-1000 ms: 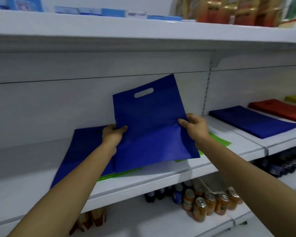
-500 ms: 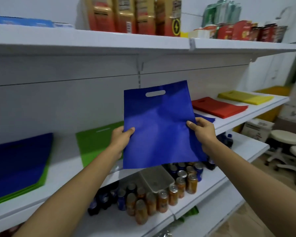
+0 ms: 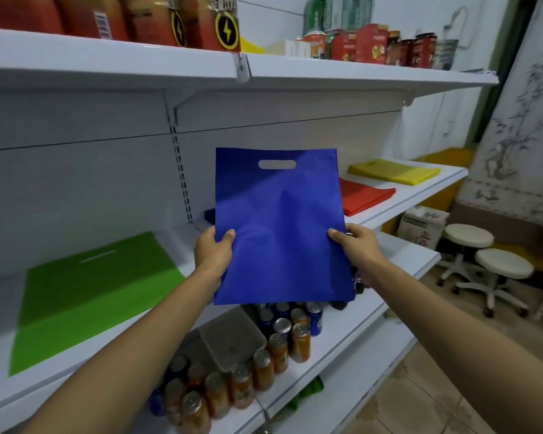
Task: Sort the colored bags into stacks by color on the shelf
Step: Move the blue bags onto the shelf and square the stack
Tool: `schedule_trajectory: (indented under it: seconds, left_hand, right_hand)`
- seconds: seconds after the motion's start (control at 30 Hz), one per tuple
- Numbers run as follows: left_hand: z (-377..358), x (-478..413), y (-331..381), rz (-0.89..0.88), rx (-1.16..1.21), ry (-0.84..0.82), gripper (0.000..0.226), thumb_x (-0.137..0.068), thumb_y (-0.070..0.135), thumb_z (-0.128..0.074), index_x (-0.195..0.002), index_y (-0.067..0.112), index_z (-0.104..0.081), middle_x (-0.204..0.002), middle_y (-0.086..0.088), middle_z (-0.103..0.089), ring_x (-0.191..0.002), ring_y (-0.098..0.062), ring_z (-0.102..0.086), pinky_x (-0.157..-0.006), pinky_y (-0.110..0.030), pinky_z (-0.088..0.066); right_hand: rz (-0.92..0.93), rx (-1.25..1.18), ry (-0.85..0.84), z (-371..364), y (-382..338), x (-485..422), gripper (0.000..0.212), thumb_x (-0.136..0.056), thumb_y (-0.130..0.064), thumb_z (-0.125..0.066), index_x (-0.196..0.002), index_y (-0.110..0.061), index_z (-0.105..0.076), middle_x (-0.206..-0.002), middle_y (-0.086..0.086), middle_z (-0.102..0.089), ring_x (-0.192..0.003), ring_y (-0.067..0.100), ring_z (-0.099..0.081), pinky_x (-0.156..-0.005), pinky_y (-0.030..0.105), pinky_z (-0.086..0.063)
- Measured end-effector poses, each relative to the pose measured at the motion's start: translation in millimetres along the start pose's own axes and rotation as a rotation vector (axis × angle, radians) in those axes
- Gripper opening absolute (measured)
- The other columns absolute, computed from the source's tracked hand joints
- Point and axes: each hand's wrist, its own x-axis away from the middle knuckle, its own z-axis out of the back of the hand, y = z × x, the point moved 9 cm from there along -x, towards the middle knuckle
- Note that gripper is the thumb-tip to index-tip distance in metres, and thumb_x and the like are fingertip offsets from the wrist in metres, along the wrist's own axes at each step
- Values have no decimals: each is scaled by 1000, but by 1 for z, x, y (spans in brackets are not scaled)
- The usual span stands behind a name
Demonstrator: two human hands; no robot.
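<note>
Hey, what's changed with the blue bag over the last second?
The blue bag has been carried rightward along the shelf, past the green bag toward the red stack and yellow stack, and straightened from tilted to upright. The left hand and right hand hold its side edges as before.

The flat blue cloth bag (image 3: pixel 279 227) looks matt and finely textured. The white shelf (image 3: pixel 398 202) is smooth with a faint sheen. The drink cans (image 3: pixel 300 339) have shiny metal tops.
</note>
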Motion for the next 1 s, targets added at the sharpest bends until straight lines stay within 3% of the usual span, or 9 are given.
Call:
schedule_trajectory:
  seconds: [0.17,0.27,0.47,0.57,0.67,0.73,0.87,0.93,1.0]
  left_hand:
    - [-29,-43,-3,10,16,-21,12,-97,22,-53,-101,14,-61,-101,-2,-66,-87,-23,-63,-76,-33,-50]
    - [-43,-73,-5,4,-2,-48,13,-97,20,-54,-107,17,-60,-102,1,-63,-88,-19,-61,-76,-29,-48]
    - [-60,-127,-15,-57,-299,-131,22,-96,26,-55,-111,13,-63,-104,0,-63,-92,-21,-61,-85,-34,-51]
    - [-58,-142,-27,-31,-363,-125,14,-96,30,-55,-100,17,-58,-102,-2,-63,-93,-24,-63,-86,-40,-53]
    - [-52,-146,-38,-5,-395,-110,16,-95,31,-56,-98,15,-59,-97,-1,-63,-90,-21,-62,-82,-36,-53]
    - [-48,-147,-42,2,-398,-98,14,-96,30,-56,-98,17,-59,-95,3,-62,-88,-18,-61,-79,-33,-52]
    - [-44,-148,-54,65,-409,-77,13,-95,31,-56,-97,18,-58,-97,2,-62,-88,-17,-61,-82,-33,-52]
    - [-46,-146,-59,104,-449,-64,17,-95,32,-56,-102,18,-57,-104,1,-61,-89,-16,-59,-83,-33,-52]
    - [-50,-142,-62,157,-465,-65,31,-95,34,-55,-120,17,-52,-114,1,-57,-94,-13,-54,-81,-27,-47]
  right_hand:
    - [35,43,32,1,-9,-54,8,-94,-20,-61,-97,-14,-64,-90,1,-66,-75,17,-63,-58,28,-48]
    - [60,87,47,-2,-15,-92,8,-94,-21,-60,-92,-14,-63,-87,1,-65,-74,17,-62,-58,28,-47]
    - [67,203,-17,-25,-12,-170,13,-95,-19,-59,-83,-15,-63,-87,6,-67,-74,24,-63,-67,34,-52]
    - [43,255,-58,-44,0,-199,16,-94,-18,-60,-79,-14,-64,-89,11,-70,-76,28,-65,-72,39,-55]
    - [57,311,-123,-66,7,-217,8,-94,-15,-61,-93,-8,-65,-100,14,-68,-76,26,-63,-70,36,-52]
    - [86,367,-156,-79,9,-225,20,-94,-15,-61,-110,-3,-63,-104,11,-64,-77,22,-59,-71,33,-48]
    - [110,487,-211,-94,16,-245,12,-93,-16,-62,-99,-6,-64,-91,8,-61,-73,21,-56,-71,36,-48]
    - [131,574,-234,-99,21,-258,12,-91,-19,-63,-92,-7,-63,-97,11,-64,-79,24,-59,-73,38,-51]
    - [161,697,-267,-103,26,-270,21,-90,-26,-64,-101,-8,-63,-108,14,-64,-92,28,-60,-79,38,-51]
